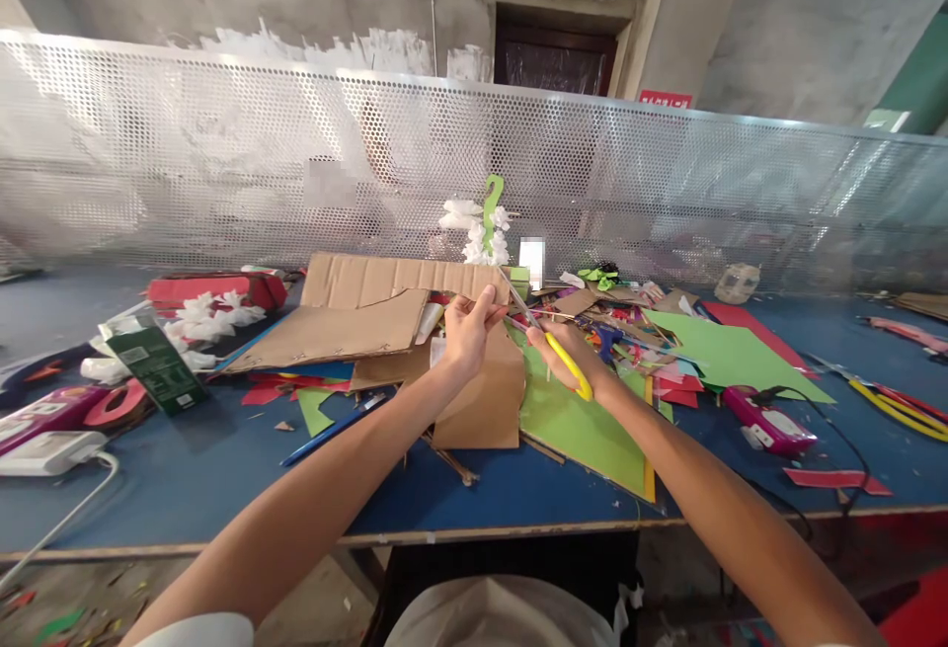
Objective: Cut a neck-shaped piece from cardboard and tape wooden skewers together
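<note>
My left hand (pixel 472 329) grips the right end of a long cardboard strip (pixel 385 282), thumb on top and fingers beneath. In my right hand (pixel 570 356) is a pair of scissors (pixel 567 365) with yellow handles. Their metal blades point up and left, meeting the strip's right end near my left fingertips. Below the strip lies a larger cardboard piece (pixel 348 331) with a curved cut edge. Another cardboard sheet (pixel 485 405) and a green sheet (pixel 585 425) lie under my hands.
A green box (pixel 155 365) and a blue pen (pixel 333 430) are at left. White paper flowers on a green stem (pixel 489 217) stand behind. At right lie paper scraps, a purple device (pixel 768 420) with a cable, and yellow-handled scissors (pixel 889 400). A perforated metal screen (pixel 296 163) borders the table.
</note>
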A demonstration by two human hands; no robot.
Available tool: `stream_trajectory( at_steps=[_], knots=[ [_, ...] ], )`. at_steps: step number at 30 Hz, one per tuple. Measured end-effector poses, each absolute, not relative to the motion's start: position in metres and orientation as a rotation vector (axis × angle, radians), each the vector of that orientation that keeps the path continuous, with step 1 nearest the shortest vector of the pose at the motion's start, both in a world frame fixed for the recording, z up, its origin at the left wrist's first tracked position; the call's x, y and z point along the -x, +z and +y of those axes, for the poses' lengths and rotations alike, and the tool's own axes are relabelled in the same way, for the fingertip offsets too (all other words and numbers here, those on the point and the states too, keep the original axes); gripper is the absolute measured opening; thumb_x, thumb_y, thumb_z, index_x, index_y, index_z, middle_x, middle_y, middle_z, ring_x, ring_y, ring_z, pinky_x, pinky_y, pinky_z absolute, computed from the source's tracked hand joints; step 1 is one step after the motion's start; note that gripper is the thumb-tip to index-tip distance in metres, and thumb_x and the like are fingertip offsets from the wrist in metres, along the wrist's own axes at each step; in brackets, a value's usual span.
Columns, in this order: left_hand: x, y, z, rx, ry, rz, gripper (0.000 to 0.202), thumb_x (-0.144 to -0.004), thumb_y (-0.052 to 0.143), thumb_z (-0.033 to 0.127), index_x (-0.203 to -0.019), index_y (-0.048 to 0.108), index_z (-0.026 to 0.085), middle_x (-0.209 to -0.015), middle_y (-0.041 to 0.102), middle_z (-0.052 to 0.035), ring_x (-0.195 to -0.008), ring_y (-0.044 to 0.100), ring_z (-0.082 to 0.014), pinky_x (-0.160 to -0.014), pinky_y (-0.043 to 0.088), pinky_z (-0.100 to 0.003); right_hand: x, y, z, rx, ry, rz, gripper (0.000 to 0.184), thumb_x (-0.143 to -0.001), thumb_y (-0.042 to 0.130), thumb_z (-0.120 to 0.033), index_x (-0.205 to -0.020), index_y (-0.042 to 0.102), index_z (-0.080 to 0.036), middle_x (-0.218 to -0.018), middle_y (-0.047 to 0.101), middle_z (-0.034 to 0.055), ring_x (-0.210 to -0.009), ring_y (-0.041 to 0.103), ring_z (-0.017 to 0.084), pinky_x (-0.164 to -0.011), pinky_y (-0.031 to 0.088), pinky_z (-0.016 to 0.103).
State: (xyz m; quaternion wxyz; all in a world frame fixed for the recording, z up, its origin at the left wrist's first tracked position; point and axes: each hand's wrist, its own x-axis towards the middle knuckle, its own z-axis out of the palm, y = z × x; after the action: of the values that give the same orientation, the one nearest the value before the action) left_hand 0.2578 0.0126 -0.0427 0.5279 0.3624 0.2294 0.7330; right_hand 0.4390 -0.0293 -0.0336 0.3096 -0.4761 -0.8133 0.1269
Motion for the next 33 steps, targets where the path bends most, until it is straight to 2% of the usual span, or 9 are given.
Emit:
stream_trajectory(
  at_steps=[4, 7, 12, 17, 22, 27, 33],
  knots=[
    [-0.254, -0.040, 0.012, -0.921, 1.749, 0.543, 0.058, -0.068, 0.094, 0.044, -0.073, 0.041, 0.022, -0.067, 0.065, 0.0033, -0.066, 0.070, -0.0122, -0.084, 0.060, -0.032, -0.446, -0.034, -0.024, 1.223, 0.266, -2.222, 0.061, -0.101, 0.032, -0.075, -0.098, 0.059, -0.021, -0.085, 0.068, 0.0090, -0.080, 0.066, 0.027, -0.068, 0.039, 0.030],
    [-0.251, -0.040, 0.012, -1.002, 1.726, 0.546, 0.051, -0.068, 0.093, 0.044, -0.072, 0.048, 0.020, -0.066, 0.063, 0.0037, -0.064, 0.068, -0.0126, -0.080, 0.060, -0.033, -0.449, -0.033, -0.022, 1.223, 0.289, -2.261, 0.066, -0.100, 0.027, -0.079, -0.096, 0.057, -0.021, -0.085, 0.067, 0.0092, -0.079, 0.065, 0.027, -0.069, 0.040, 0.030],
    [-0.250, -0.041, 0.013, -1.042, 1.724, 0.530, 0.049, -0.068, 0.093, 0.044, -0.071, 0.051, 0.020, -0.063, 0.059, 0.0048, -0.064, 0.066, -0.0131, -0.078, 0.060, -0.034, -0.449, -0.031, -0.024, 1.225, 0.319, -2.240, 0.074, -0.096, 0.020, -0.085, -0.087, 0.054, -0.021, -0.073, 0.061, 0.0057, -0.069, 0.059, 0.023, -0.064, 0.038, 0.030],
    [-0.250, -0.042, 0.013, -1.036, 1.727, 0.542, 0.051, -0.068, 0.093, 0.045, -0.069, 0.049, 0.020, -0.062, 0.058, 0.0051, -0.064, 0.065, -0.0118, -0.078, 0.060, -0.032, -0.443, -0.031, -0.030, 1.221, 0.413, -2.179, 0.078, -0.096, 0.015, -0.085, -0.089, 0.057, -0.021, -0.064, 0.055, 0.0025, -0.061, 0.054, 0.021, -0.059, 0.036, 0.029],
    [-0.251, -0.044, 0.014, -1.012, 1.714, 0.570, 0.056, -0.067, 0.094, 0.048, -0.068, 0.045, 0.020, -0.059, 0.054, 0.0071, -0.063, 0.066, -0.0118, -0.083, 0.061, -0.035, -0.443, -0.030, -0.031, 1.245, 0.387, -2.168, 0.073, -0.098, 0.020, -0.082, -0.085, 0.057, -0.021, -0.066, 0.058, 0.0032, -0.062, 0.057, 0.021, -0.060, 0.037, 0.029],
    [-0.251, -0.043, 0.014, -1.029, 1.700, 0.564, 0.054, -0.066, 0.094, 0.047, -0.070, 0.047, 0.020, -0.065, 0.062, 0.0036, -0.064, 0.067, -0.0123, -0.080, 0.062, -0.034, -0.450, -0.029, -0.027, 1.255, 0.293, -2.193, 0.063, -0.101, 0.029, -0.077, -0.078, 0.051, -0.022, -0.069, 0.059, 0.0036, -0.065, 0.058, 0.021, -0.062, 0.035, 0.028],
    [-0.246, -0.039, 0.014, -1.112, 1.675, 0.567, 0.051, -0.067, 0.094, 0.046, -0.072, 0.051, 0.019, -0.066, 0.062, 0.0027, -0.066, 0.069, -0.0145, -0.076, 0.062, -0.034, -0.460, -0.030, -0.020, 1.167, 0.285, -2.271, 0.066, -0.099, 0.027, -0.080, -0.089, 0.055, -0.021, -0.079, 0.063, 0.0063, -0.070, 0.059, 0.023, -0.063, 0.037, 0.028]
  ],
)
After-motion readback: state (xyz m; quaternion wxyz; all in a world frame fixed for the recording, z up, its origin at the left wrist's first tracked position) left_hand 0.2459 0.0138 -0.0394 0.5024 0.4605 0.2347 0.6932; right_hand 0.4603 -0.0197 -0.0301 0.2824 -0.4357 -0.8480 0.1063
